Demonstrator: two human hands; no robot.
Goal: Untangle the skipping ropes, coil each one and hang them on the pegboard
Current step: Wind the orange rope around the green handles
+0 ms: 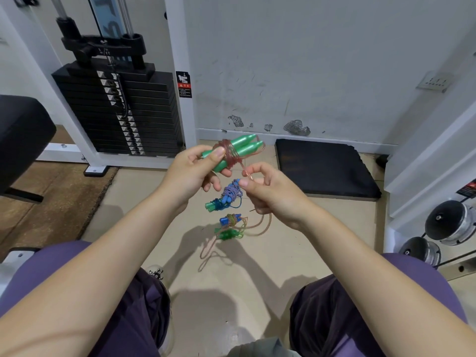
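Knees frame the floor (154,202), where four wound ropes (230,199) lie mid-floor. Left hand (195,168) grips clamped on the green handles (239,148); right hand (268,186) pinches the reddish cord (233,157). Likely coiling; next, wrap the trailing slack and tuck it.

Even, fairly bright indoor light is filling the scene, and it is falling from above and behind the person, throwing soft grey shadows of arms and hands forward onto the beige floor (296,243). The wide-angle lens is bending the straight lines at the frame's edges, bowing the white machine frame (177,60) and stretching the forearms near the bottom corners. Small glints are showing on the chrome dumbbells (449,222), and the view is staying mostly sharp, softening slightly toward the edges.
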